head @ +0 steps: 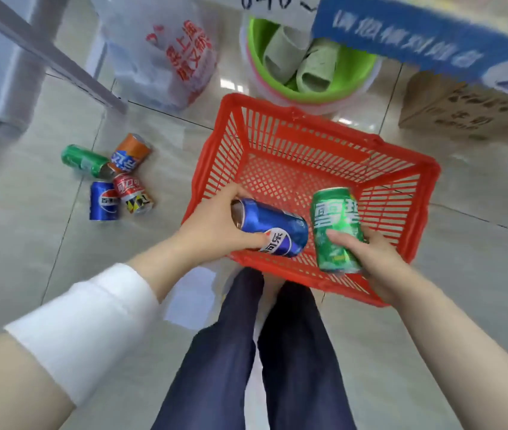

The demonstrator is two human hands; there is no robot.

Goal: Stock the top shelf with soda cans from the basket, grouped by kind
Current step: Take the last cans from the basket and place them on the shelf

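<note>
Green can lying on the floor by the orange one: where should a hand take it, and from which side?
Probably across the middle of its round body, coming down from above. The green can on the floor lies on its side, its right end up against the orange can, so the ends are poor holds, while the long curved flanks are exposed for fingers to span.

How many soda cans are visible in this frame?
6. Blue can in left hand, green can in right hand; four on the floor at left: green, orange, red, blue.
</note>
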